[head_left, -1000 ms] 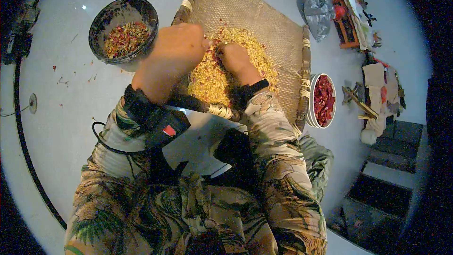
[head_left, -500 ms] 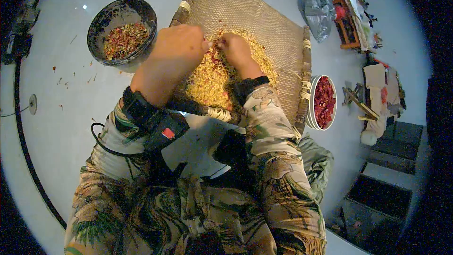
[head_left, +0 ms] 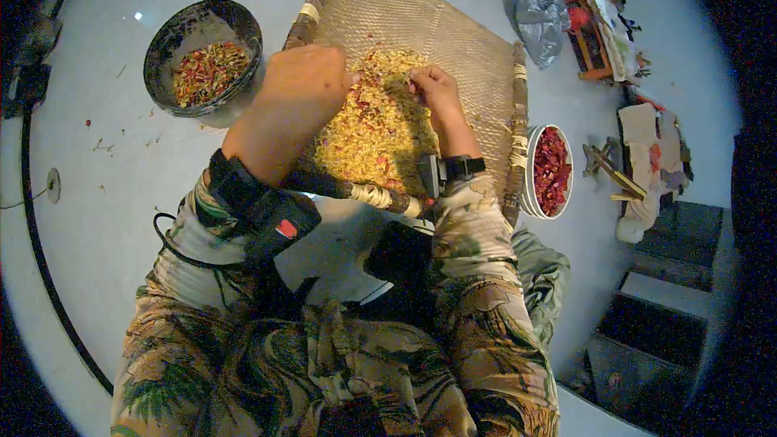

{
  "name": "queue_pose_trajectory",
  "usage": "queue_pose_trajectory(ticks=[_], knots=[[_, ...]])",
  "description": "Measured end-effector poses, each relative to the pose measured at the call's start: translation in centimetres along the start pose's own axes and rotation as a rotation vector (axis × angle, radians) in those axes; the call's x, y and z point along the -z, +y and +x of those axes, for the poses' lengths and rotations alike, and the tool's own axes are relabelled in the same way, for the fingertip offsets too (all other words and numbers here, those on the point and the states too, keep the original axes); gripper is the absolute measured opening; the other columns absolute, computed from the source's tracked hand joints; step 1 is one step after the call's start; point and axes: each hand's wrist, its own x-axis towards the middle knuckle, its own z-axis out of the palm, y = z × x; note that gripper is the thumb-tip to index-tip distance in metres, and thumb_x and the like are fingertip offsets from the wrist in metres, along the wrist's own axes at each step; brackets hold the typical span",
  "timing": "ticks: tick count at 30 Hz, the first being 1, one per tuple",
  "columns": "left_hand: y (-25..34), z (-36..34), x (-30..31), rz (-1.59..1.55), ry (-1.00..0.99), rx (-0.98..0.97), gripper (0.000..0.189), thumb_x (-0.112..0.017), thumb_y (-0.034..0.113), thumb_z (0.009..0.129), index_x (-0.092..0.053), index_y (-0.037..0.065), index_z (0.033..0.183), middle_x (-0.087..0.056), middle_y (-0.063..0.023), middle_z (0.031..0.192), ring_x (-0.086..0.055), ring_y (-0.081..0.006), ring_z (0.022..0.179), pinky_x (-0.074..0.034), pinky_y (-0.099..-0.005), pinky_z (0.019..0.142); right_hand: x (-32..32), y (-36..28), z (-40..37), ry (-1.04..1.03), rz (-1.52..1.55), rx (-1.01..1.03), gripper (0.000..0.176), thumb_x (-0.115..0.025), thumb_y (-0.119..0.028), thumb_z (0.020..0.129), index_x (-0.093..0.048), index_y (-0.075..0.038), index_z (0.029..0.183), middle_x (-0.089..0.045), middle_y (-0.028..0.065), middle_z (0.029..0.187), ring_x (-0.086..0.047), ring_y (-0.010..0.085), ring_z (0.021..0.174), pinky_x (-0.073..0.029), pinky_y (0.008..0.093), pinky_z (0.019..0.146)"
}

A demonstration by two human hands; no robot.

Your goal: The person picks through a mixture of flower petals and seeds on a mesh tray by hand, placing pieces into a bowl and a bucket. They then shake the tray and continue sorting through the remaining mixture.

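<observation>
My left hand (head_left: pixel 306 81) is a closed fist over the left side of a woven winnowing tray (head_left: pixel 469 44); what its fingers hold, if anything, is hidden. Over the heap, my right hand (head_left: pixel 439 95) has thumb and forefinger pinched together, and I cannot make out anything between them. Beneath both hands spreads a heap of yellow seeds mixed with red flakes (head_left: pixel 368 133), which look like dried chili. The tray has a dark wooden rim bound with pale strips.
A black bucket (head_left: pixel 154 73) at the left holds stems and red bits. On the right stands a white bucket (head_left: pixel 530 182) of dried red chilies (head_left: pixel 553 171). Farther right are a grey plastic bag (head_left: pixel 542 20), a wooden frame (head_left: pixel 593 53) and dark steps (head_left: pixel 655 324). Stem scraps dot the floor.
My right hand has moved right, away from my left hand, uncovering more of the heap between them. My left hand stays nearly in place. The whole view has shifted slightly.
</observation>
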Motion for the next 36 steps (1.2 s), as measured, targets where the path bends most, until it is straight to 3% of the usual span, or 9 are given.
queue_pose_trajectory(ticks=[2, 4, 7, 10, 13, 16, 25, 29, 36], knots=[[0.5, 0.1, 0.1, 0.004, -0.047, -0.022, 0.026, -0.049, 0.028, 0.083, -0.055, 0.002, 0.083, -0.059, -0.0189, 0.075, -0.059, -0.0369, 0.072, -0.047, -0.0478, 0.063, 1.2, -1.0, -1.3, -0.079, 0.169, -0.148, 0.009, -0.057, -0.016, 0.084, -0.056, -0.009, 0.079, -0.055, -0.0002, 0.065, -0.051, 0.0083, 0.055, -0.041, 0.0222, 0.049], [1.4, 0.1, 0.7, 0.012, -0.079, -0.094, 0.029, -0.047, 0.029, 0.084, -0.056, 0.002, 0.082, -0.060, -0.0203, 0.076, -0.059, -0.0367, 0.075, -0.047, -0.0476, 0.065, 1.9, -1.8, -2.9, -0.130, 0.257, -0.122, 0.008, -0.056, -0.015, 0.085, -0.056, -0.009, 0.080, -0.054, -0.0003, 0.065, -0.051, 0.0088, 0.055, -0.042, 0.0222, 0.049], [2.6, 0.8, -1.1, -0.154, -0.181, 0.049, 0.033, -0.045, 0.031, 0.086, -0.057, 0.000, 0.084, -0.059, -0.0227, 0.078, -0.059, -0.0368, 0.076, -0.047, -0.0460, 0.065, 2.3, -2.1, -5.4, -0.150, 0.375, -0.125, 0.006, -0.056, -0.013, 0.086, -0.055, -0.008, 0.084, -0.055, -0.0005, 0.067, -0.054, 0.0088, 0.057, -0.044, 0.0209, 0.050], [3.5, 1.8, -4.6, -0.300, -0.269, 0.007, 0.028, -0.051, 0.029, 0.085, -0.060, 0.003, 0.083, -0.062, -0.0159, 0.084, -0.062, -0.0250, 0.074, -0.048, -0.0355, 0.056, 2.0, -3.6, -8.0, -0.111, 0.463, -0.180, 0.004, -0.056, -0.012, 0.086, -0.055, -0.008, 0.086, -0.057, 0.0001, 0.071, -0.057, 0.0084, 0.061, -0.046, 0.0190, 0.051], [4.7, 2.0, -7.7, -1.095, -0.568, 0.283, 0.032, -0.048, 0.032, 0.089, -0.056, 0.002, 0.096, -0.061, -0.0135, 0.089, -0.063, -0.0218, 0.071, -0.049, -0.0318, 0.053, 1.9, -3.2, -9.3, -0.041, 0.522, -0.193, 0.009, -0.060, -0.018, 0.083, -0.057, -0.009, 0.085, -0.058, 0.0009, 0.074, -0.056, 0.0100, 0.063, -0.048, 0.0218, 0.053], [5.5, 1.6, -7.5, -1.389, -0.698, 0.412, 0.033, -0.045, 0.032, 0.091, -0.050, 0.002, 0.103, -0.059, -0.0130, 0.091, -0.064, -0.0224, 0.071, -0.053, -0.0329, 0.056, 1.8, -3.2, -9.9, -0.035, 0.469, -0.135, 0.011, -0.059, -0.018, 0.084, -0.057, -0.008, 0.086, -0.059, 0.0012, 0.076, -0.057, 0.0116, 0.065, -0.049, 0.0230, 0.055], [5.9, 1.5, -10.1, -1.744, -0.713, 0.612, 0.031, -0.037, 0.030, 0.094, -0.047, 0.000, 0.097, -0.056, -0.0159, 0.092, -0.063, -0.0270, 0.081, -0.054, -0.0357, 0.070, 2.7, -2.1, -10.0, 0.005, 0.370, -0.078, 0.013, -0.060, -0.018, 0.084, -0.057, -0.006, 0.087, -0.061, 0.0042, 0.077, -0.059, 0.0132, 0.064, -0.048, 0.0239, 0.053], [5.4, 1.5, -10.6, -1.756, -0.793, 0.553, 0.044, -0.031, 0.043, 0.094, -0.050, 0.004, 0.106, -0.059, -0.0165, 0.101, -0.061, -0.0249, 0.088, -0.052, -0.0370, 0.077, 2.5, -2.5, -10.3, 0.027, 0.330, -0.047, 0.013, -0.060, -0.017, 0.083, -0.058, -0.004, 0.085, -0.062, 0.0058, 0.073, -0.060, 0.0133, 0.062, -0.047, 0.0231, 0.049], [5.6, 1.5, -10.7, -1.849, -0.790, 0.604, 0.050, -0.032, 0.047, 0.093, -0.050, 0.003, 0.107, -0.060, -0.0143, 0.100, -0.061, -0.0251, 0.088, -0.051, -0.0389, 0.079, 1.9, -1.8, -9.7, 0.006, 0.004, 0.201, 0.015, -0.060, -0.017, 0.082, -0.062, -0.002, 0.078, -0.062, 0.0049, 0.067, -0.057, 0.0106, 0.058, -0.045, 0.0250, 0.050]])
